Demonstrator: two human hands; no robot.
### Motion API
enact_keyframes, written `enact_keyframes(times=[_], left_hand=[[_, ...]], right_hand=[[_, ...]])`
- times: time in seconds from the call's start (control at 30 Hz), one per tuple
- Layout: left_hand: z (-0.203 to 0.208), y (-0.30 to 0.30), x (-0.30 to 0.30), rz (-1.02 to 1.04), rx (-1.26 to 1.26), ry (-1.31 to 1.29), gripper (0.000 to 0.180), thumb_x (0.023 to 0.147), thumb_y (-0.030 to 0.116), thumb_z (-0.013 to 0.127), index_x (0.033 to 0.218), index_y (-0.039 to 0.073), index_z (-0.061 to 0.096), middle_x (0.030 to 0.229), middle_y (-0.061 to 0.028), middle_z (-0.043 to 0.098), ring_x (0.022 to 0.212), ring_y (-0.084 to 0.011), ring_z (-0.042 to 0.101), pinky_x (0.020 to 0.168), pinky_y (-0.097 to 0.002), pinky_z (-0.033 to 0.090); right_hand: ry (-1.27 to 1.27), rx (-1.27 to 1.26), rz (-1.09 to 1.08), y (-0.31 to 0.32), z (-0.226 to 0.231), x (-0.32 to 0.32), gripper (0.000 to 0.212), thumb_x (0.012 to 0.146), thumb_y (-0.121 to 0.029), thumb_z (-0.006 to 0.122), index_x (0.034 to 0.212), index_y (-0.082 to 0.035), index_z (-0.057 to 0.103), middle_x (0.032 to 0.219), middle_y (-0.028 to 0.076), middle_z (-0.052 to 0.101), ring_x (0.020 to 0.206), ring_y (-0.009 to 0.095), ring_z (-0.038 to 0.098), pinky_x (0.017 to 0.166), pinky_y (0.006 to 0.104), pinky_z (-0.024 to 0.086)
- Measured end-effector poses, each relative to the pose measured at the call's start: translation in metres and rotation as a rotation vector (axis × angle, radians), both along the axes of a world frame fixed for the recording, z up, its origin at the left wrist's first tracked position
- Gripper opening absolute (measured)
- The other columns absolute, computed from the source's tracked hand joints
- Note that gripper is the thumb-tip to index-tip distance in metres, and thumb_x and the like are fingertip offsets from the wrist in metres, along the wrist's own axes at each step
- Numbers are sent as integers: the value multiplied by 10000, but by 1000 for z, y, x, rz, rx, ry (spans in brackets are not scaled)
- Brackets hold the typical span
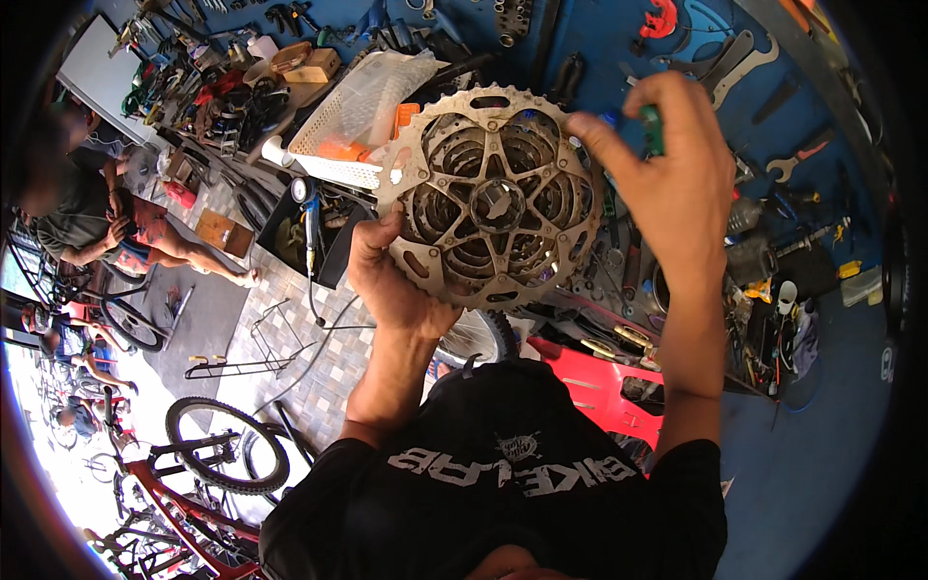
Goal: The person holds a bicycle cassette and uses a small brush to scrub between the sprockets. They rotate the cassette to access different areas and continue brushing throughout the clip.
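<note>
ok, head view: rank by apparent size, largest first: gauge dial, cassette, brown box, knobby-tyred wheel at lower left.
1. Cassette
2. Knobby-tyred wheel
3. Brown box
4. Gauge dial

Apparent size only: the cassette is held close to the camera, so its true size against the wheel isn't settled here.

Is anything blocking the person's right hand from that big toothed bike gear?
Nothing visible does: the right hand has its thumb tip at the gear's upper right edge in this view, though contact is unclear. A green object shows beside its fingers. The left hand grips the gear's lower left.
</note>
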State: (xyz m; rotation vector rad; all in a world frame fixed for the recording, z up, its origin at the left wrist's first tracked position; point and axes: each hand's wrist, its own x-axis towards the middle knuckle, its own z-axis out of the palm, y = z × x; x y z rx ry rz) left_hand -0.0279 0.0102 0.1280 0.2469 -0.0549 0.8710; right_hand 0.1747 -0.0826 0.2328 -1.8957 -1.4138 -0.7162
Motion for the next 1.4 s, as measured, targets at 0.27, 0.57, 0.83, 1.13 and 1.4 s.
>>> enact_keyframes(times=[0.27,0.57,0.83,1.13,1.4], left_hand=[[-18,0,-13,65,35,84,592,899,291,510,1357,-80,566,1290,-245,681,1150,-390,688,1043,-527,546],[-25,-4,-14,100,22,79,577,910,277,506,1356,-85,560,1316,-260,669,1184,-409,673,1074,-558,522],[-37,-7,-19,197,60,134,601,916,273,497,1420,-54,521,1359,-240,650,1224,-411,653,1073,-559,523],[-48,-5,-2,1178,1180,1023,617,762,243,672,1303,-52,653,1215,-269,622,1034,-316,585,949,-478,502],[-40,-5,25,1172,1856,774,635,841,595,720,1280,139,755,1253,-239,546,1158,-374,547,1145,-686,368]], right_hand=[[482,-230,-73,27,-131,76,354,894,-85,726,1196,-82,541,1125,162,643,1022,301,648,885,393,502],[633,-834,210,67,-401,86,865,800,-63,776,1572,-138,394,1490,141,509,1332,323,522,1042,424,496],[253,-683,259,91,-425,78,602,804,-11,745,1385,-85,608,1350,169,578,1261,353,558,998,442,512],[1480,-5,753,30,-167,24,635,1070,-534,544,1322,43,629,1234,141,723,1079,227,709,903,400,569],[1560,22,900,-22,-113,-14,611,981,-212,727,1482,42,487,1405,127,616,1230,198,633,1073,340,478]])
